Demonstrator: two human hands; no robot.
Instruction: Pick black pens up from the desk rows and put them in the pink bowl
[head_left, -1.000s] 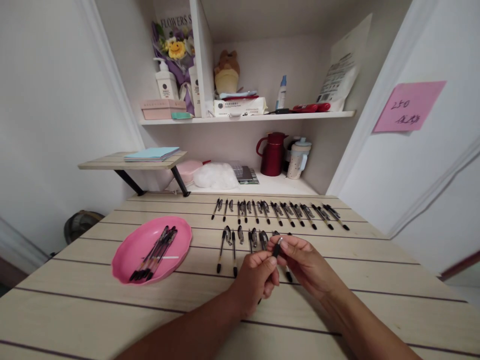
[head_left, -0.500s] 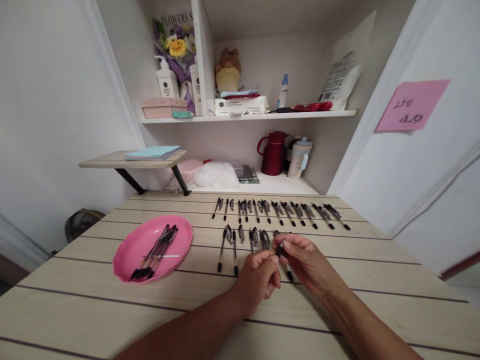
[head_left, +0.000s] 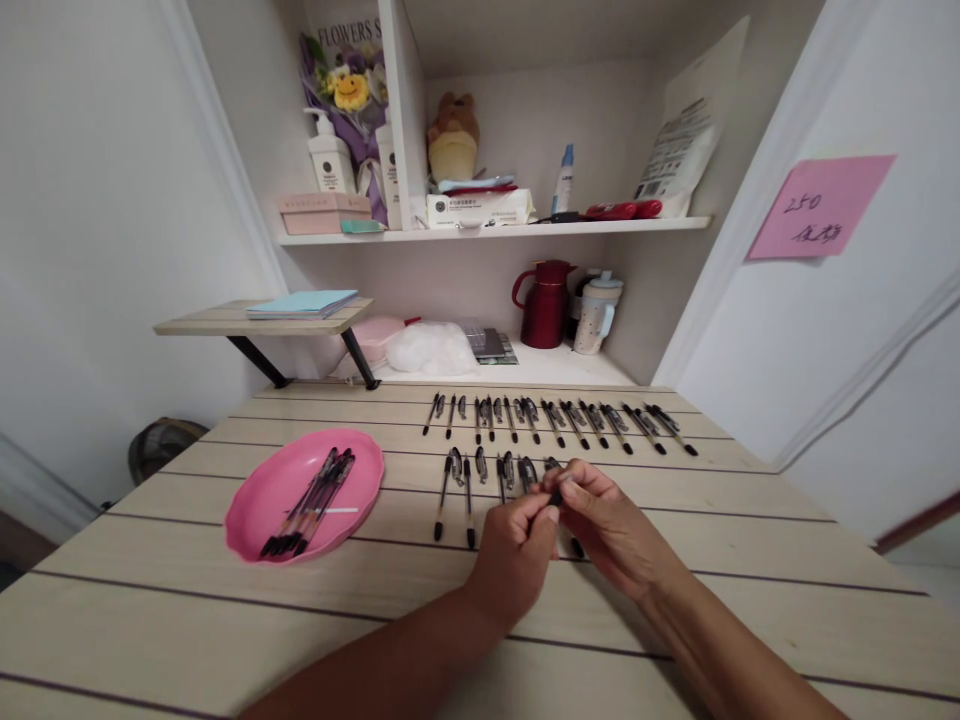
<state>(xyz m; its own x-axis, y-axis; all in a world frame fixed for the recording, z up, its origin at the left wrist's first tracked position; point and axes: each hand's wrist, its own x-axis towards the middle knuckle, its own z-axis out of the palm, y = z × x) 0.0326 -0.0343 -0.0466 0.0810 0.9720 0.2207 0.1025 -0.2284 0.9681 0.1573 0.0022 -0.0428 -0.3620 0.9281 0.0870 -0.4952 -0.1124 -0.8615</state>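
My left hand [head_left: 514,555] and my right hand [head_left: 604,520] meet over the table, both closed on one black pen [head_left: 556,496]. Only a short dark piece of it shows between the fingertips; the fingers cover the rest. Just beyond my hands lies a near row of black pens and caps, including an uncapped pen [head_left: 469,503] and a loose cap [head_left: 481,466]. My hands partly hide that row's right end. Farther back runs a longer row of pens with caps beside them, such as this pen [head_left: 637,430] at the right.
At the left, a pink scalloped tray [head_left: 247,500] holds several black pens and a white strip [head_left: 342,510]. A small raised stand [head_left: 202,320] carries blue paper [head_left: 300,303]. Behind the table are a red jug [head_left: 545,305], a patterned cup [head_left: 598,315] and a plastic bag [head_left: 431,348].
My left hand has turned and its fingers have closed up more around the pen, close against my right fingertips. The pens on the table and in the tray stay put.
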